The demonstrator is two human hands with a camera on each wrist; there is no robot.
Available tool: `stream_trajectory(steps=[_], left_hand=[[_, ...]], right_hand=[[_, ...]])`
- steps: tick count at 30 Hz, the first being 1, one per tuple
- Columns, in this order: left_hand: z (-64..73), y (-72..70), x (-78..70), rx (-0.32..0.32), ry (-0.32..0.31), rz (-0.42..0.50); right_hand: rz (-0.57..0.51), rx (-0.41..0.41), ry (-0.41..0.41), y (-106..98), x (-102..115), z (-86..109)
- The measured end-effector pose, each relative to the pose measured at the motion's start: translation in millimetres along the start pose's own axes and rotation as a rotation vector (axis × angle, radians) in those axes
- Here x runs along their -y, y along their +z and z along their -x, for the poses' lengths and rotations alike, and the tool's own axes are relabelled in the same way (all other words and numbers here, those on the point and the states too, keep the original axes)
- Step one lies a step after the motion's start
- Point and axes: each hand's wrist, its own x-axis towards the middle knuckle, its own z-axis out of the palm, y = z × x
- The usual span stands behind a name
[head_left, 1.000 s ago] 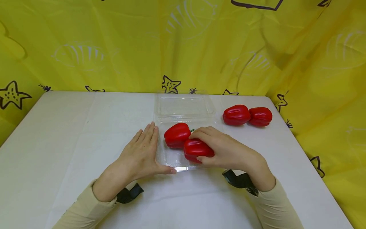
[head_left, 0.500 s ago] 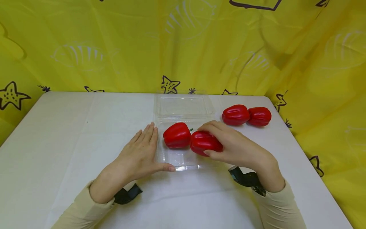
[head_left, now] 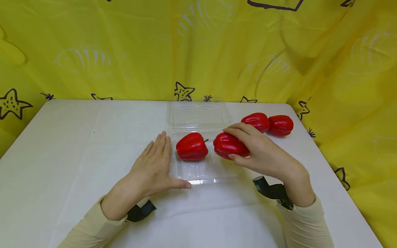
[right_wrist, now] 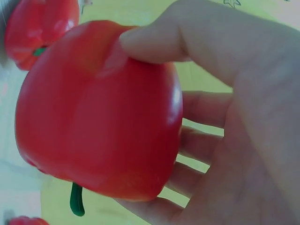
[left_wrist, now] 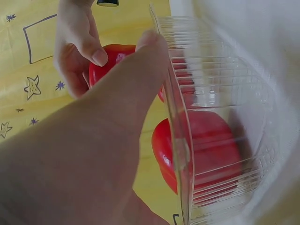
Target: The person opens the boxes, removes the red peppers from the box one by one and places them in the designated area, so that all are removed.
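Observation:
A clear plastic clamshell container [head_left: 201,172] lies with its lid folded back on the white table. Inside its left part rests a red bell pepper [head_left: 191,147], also seen through the container wall in the left wrist view. My left hand [head_left: 152,168] lies along the container's left side with straight fingers, its thumb at the front edge. With thumb and fingers my right hand [head_left: 263,150] grips another red bell pepper [right_wrist: 98,112] over the container's right part. That pepper's green stem [right_wrist: 76,199] points downward in the right wrist view.
Two more red bell peppers, one nearer [head_left: 256,120] and one farther right [head_left: 281,125], lie side by side at the back right. The transparent lid [head_left: 198,115] stretches toward the table's back edge. A yellow patterned curtain [head_left: 139,51] hangs behind.
My right hand has moved right and farther back with its bell pepper, opening a gap from the pepper in the container. My left hand has stayed nearly still.

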Motion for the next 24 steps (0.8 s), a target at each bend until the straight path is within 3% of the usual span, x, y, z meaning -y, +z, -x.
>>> stream_trajectory(steps=[13, 24], left_hand=[[-0.7, 1.2, 0.9, 0.004, -0.001, -0.015], [-1.1, 2.1, 0.7, 0.012, -0.008, -0.003]], right_hand=[[0.012, -0.062, 0.112, -13, -21, 7.3], [0.03, -0.014, 0.229, -16, -34, 11.1]])
